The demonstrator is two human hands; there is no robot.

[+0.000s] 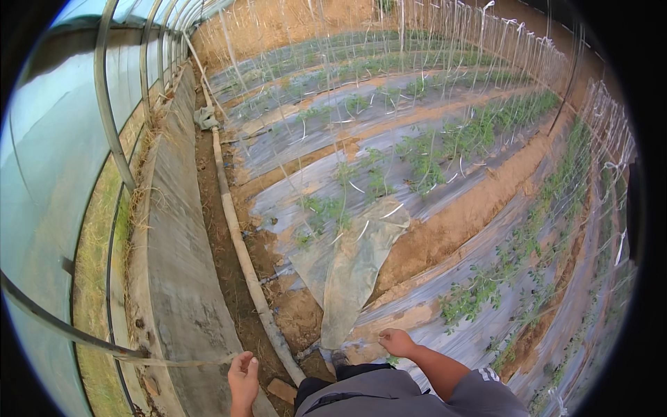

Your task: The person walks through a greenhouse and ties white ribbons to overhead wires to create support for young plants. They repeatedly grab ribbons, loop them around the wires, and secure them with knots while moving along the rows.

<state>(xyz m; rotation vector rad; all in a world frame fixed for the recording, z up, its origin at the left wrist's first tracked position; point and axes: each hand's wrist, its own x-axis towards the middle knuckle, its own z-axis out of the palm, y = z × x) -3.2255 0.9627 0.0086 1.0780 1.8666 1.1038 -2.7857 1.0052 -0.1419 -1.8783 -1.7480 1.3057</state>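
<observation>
My left hand is raised at the bottom, left of my body, with its fingers partly bent. A pale flat strap runs from a metal arch tube to the fingers; whether they grip it is unclear. My right hand is at the lower centre with curled fingers and nothing visible in it, above plastic mulch film. A dusty translucent sheet lies in front of me over the end of a planted bed. Green vine-like plants grow through the film.
A concrete wall runs along the left, beside a long pale pipe in a soil trench. Many white hanging strings rise over the beds. A brick lies near my legs. Bare-soil furrows separate the beds.
</observation>
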